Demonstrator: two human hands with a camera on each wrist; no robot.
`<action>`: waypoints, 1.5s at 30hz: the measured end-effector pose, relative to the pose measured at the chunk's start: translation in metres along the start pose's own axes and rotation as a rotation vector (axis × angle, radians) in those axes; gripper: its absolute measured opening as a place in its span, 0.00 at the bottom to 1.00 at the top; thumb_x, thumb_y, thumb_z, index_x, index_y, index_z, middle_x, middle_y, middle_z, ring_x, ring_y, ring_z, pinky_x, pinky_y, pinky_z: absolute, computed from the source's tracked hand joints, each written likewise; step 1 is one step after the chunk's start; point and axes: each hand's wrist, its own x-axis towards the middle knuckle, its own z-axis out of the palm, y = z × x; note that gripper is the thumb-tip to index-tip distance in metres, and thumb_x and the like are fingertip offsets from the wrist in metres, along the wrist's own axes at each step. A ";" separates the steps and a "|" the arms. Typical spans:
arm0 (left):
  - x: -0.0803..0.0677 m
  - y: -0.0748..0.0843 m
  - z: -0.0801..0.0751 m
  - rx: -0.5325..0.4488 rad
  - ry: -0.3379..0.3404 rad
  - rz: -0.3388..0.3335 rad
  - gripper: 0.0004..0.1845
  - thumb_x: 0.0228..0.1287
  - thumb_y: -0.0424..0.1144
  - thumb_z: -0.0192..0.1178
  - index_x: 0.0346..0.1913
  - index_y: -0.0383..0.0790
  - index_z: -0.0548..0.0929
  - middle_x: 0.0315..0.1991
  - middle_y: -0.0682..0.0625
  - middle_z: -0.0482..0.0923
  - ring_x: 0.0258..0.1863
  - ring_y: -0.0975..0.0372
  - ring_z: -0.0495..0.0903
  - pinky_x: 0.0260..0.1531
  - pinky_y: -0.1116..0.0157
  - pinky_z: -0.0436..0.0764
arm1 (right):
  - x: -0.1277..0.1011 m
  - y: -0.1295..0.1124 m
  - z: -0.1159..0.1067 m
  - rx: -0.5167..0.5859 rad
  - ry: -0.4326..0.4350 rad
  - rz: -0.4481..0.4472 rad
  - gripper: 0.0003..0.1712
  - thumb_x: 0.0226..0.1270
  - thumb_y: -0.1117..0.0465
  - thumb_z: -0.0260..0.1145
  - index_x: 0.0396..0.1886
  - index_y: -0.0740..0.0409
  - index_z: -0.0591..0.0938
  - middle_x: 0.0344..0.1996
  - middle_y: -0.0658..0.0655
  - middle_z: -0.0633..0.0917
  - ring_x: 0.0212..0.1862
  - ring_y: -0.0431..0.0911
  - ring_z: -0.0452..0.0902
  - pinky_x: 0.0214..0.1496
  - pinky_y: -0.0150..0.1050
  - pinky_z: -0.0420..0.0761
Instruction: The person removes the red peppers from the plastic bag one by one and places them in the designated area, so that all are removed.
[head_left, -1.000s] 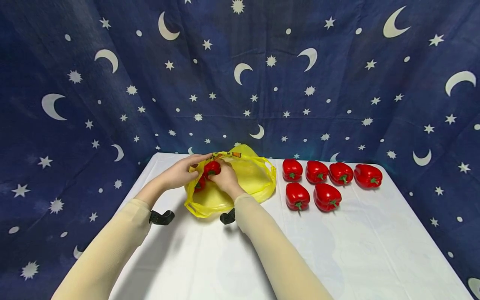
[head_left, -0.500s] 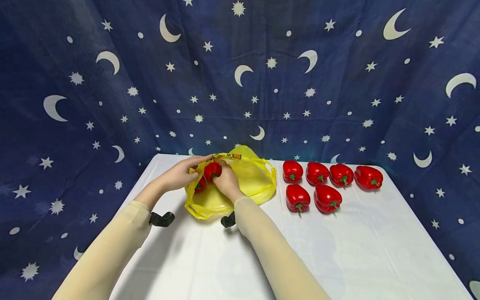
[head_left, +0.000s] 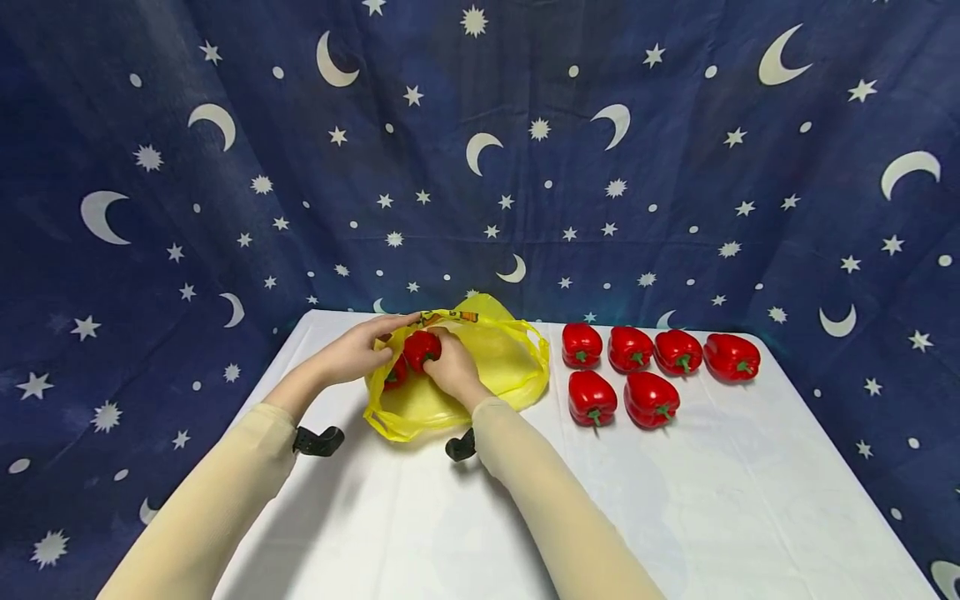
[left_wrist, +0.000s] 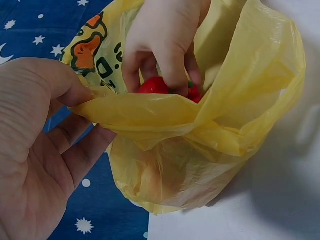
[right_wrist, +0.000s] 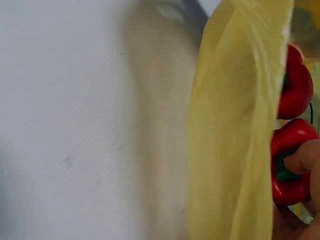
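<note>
A yellow plastic bag [head_left: 495,354] lies with its mouth open on the white table. At its left rim, my left hand [head_left: 356,350] pinches the film between thumb and fingers, as the left wrist view shows. My right hand [head_left: 455,367] reaches inside and grips a red bell pepper [head_left: 421,352]; in the right wrist view the thumb lies against its green stem [right_wrist: 286,172]. Beside that pepper, touching or nearly so, is another red bell pepper [right_wrist: 298,87] in the bag. The bag's folded edge hides the held pepper's lower part in the left wrist view.
Several red bell peppers stand in two rows right of the bag, one being the front pepper [head_left: 592,397] nearest it. A white cloth covers the table [head_left: 720,492]. Behind hangs a dark blue curtain [head_left: 450,100] with moons and stars.
The right hand and its bell pepper have shifted slightly toward the near side inside the bag. The left hand stays at the rim; the peppers outside have not moved.
</note>
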 end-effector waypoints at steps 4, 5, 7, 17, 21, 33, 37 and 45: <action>-0.001 -0.003 -0.001 -0.001 0.002 -0.006 0.37 0.68 0.26 0.52 0.79 0.52 0.65 0.75 0.44 0.64 0.68 0.46 0.69 0.66 0.45 0.69 | -0.009 0.004 -0.008 -0.022 -0.037 -0.025 0.37 0.64 0.62 0.70 0.73 0.51 0.71 0.63 0.53 0.79 0.63 0.49 0.75 0.68 0.45 0.72; -0.001 -0.003 -0.002 -0.001 0.004 -0.013 0.38 0.68 0.26 0.53 0.79 0.53 0.66 0.75 0.45 0.64 0.67 0.46 0.69 0.66 0.45 0.70 | -0.011 0.006 -0.011 -0.025 -0.046 -0.036 0.37 0.64 0.62 0.70 0.73 0.51 0.71 0.64 0.53 0.78 0.63 0.49 0.75 0.68 0.45 0.72; -0.002 -0.003 -0.003 -0.007 0.003 -0.024 0.38 0.68 0.26 0.53 0.79 0.53 0.65 0.75 0.45 0.64 0.67 0.47 0.69 0.66 0.45 0.70 | -0.019 0.011 -0.019 -0.016 -0.066 -0.048 0.37 0.63 0.63 0.69 0.74 0.52 0.71 0.65 0.54 0.78 0.64 0.50 0.74 0.68 0.46 0.72; -0.003 -0.003 -0.001 -0.024 -0.017 -0.050 0.38 0.68 0.27 0.52 0.79 0.54 0.65 0.76 0.45 0.63 0.68 0.45 0.68 0.66 0.44 0.70 | -0.048 0.040 -0.060 0.094 -0.160 -0.039 0.37 0.63 0.69 0.65 0.73 0.49 0.71 0.65 0.56 0.77 0.58 0.53 0.74 0.60 0.48 0.79; -0.005 -0.003 -0.001 -0.021 -0.019 -0.063 0.38 0.68 0.28 0.53 0.79 0.54 0.65 0.76 0.45 0.64 0.67 0.46 0.69 0.65 0.44 0.70 | -0.051 0.047 -0.066 0.174 -0.213 -0.038 0.38 0.64 0.70 0.63 0.75 0.49 0.70 0.66 0.57 0.75 0.55 0.53 0.74 0.53 0.45 0.82; 0.001 -0.003 0.002 -0.024 -0.031 -0.046 0.37 0.68 0.27 0.52 0.79 0.52 0.65 0.76 0.44 0.64 0.66 0.46 0.70 0.64 0.45 0.72 | -0.048 0.050 -0.082 0.194 -0.309 -0.065 0.56 0.56 0.54 0.80 0.81 0.48 0.60 0.75 0.59 0.65 0.68 0.55 0.68 0.68 0.50 0.72; 0.001 -0.003 0.003 -0.013 -0.033 -0.046 0.37 0.68 0.27 0.52 0.80 0.51 0.65 0.76 0.45 0.64 0.64 0.46 0.71 0.63 0.46 0.74 | -0.048 0.052 -0.081 0.230 -0.306 -0.032 0.56 0.55 0.51 0.81 0.80 0.46 0.62 0.74 0.55 0.67 0.67 0.55 0.68 0.66 0.49 0.75; 0.002 -0.001 0.003 -0.012 -0.037 -0.059 0.38 0.68 0.28 0.53 0.79 0.54 0.65 0.76 0.46 0.64 0.66 0.46 0.70 0.64 0.46 0.73 | -0.046 0.056 -0.077 0.303 -0.299 -0.001 0.54 0.53 0.53 0.81 0.79 0.45 0.65 0.69 0.54 0.72 0.67 0.55 0.68 0.65 0.50 0.75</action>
